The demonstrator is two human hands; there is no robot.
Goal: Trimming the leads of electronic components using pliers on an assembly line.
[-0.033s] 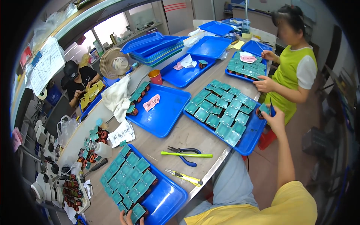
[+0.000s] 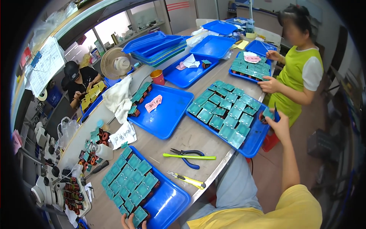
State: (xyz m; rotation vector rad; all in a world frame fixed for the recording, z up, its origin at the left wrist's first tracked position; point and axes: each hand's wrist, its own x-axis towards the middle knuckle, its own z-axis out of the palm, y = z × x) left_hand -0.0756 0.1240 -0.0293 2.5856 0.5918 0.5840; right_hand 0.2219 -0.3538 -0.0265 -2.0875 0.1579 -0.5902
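Observation:
At the lower edge, my left hand (image 2: pixel 131 222) has its fingers closed around a green-topped coil part (image 2: pixel 140 214) at the near end of a blue tray (image 2: pixel 171 204). Rows of similar parts (image 2: pixel 131 177) fill that tray's left side. My right hand (image 2: pixel 280 125) is raised over the right end of another blue tray (image 2: pixel 249 147). It grips a coil part with a square green top (image 2: pixel 268 113) and copper windings. A slim dark blue tool (image 2: pixel 276 110) also sticks up from this hand; its kind is unclear. Several green-topped parts (image 2: pixel 230 110) stand in rows in that tray.
Blue-handled pliers (image 2: pixel 188 156), a lime-green stick (image 2: pixel 190 157) and a yellow utility knife (image 2: pixel 187 180) lie between the trays. A co-worker in a green apron (image 2: pixel 295 76) handles a tray at right. Behind are a blue tray (image 2: pixel 164 114), red cup (image 2: pixel 157 77) and fan (image 2: pixel 115 63).
My right hand and its coil part have shifted very slightly, with the part tilting a little. My left hand stays where it was.

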